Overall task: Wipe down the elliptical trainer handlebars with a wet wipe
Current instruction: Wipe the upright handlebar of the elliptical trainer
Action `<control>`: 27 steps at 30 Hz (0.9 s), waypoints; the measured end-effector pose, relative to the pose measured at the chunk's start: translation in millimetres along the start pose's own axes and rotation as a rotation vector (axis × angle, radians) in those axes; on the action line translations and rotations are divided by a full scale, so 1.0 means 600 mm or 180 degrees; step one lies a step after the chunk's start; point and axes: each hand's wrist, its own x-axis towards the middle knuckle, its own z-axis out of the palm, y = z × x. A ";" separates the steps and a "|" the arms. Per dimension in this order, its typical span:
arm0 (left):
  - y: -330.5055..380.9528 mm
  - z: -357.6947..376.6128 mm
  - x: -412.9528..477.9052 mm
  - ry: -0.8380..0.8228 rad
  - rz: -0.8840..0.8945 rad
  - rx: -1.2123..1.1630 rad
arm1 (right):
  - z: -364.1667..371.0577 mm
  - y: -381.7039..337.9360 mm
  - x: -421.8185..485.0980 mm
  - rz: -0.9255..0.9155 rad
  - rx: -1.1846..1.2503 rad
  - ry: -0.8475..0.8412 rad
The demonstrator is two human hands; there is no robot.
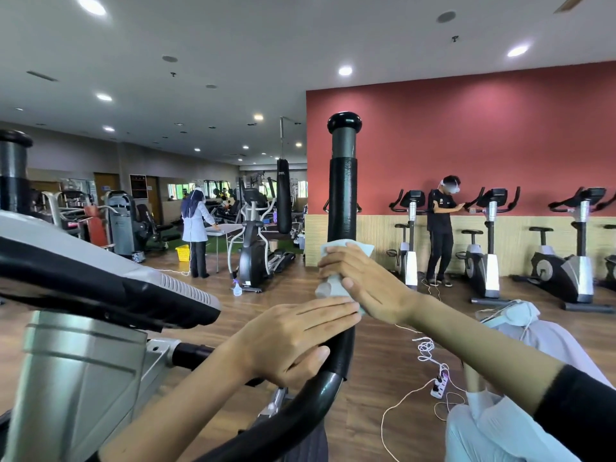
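Head camera faces forward, close to handlebar (343, 201).

The right grip (363, 281) wraps a white wipe (361, 247) round the upright black handlebar (343, 195), fingers curled about both. Just below, touching the wipe's lower edge, the left grip (293, 338) lays straight fingers across the bar where it bends. The console (100, 271) sits to the left. Behind, one person (195, 225) stands at a white surface (230, 228), and another (440, 225) stands among exercise bikes (486, 258) by the red wall (466, 135).
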 end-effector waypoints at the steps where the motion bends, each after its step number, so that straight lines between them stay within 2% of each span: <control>1: 0.006 -0.007 0.007 0.0179 0.0234 -0.0099 | -0.003 0.007 0.004 0.0017 -0.0150 -0.0017; 3: 0.018 -0.020 0.014 0.0280 0.0371 -0.0180 | -0.018 0.016 0.019 0.0206 -0.0298 -0.0142; 7: 0.027 -0.017 0.004 0.0206 0.0221 -0.0182 | -0.019 0.021 0.028 0.0294 -0.0404 0.0031; 18: 0.075 -0.026 -0.020 0.0146 -0.0223 -0.0055 | 0.026 -0.030 -0.025 0.0282 0.0461 0.0353; 22: 0.104 -0.024 -0.031 0.0083 -0.0492 0.0099 | 0.029 -0.048 -0.039 0.0382 0.0704 0.0246; 27: 0.145 -0.010 -0.034 0.0094 -0.0915 0.0355 | 0.017 -0.046 -0.031 0.0487 0.0518 0.0096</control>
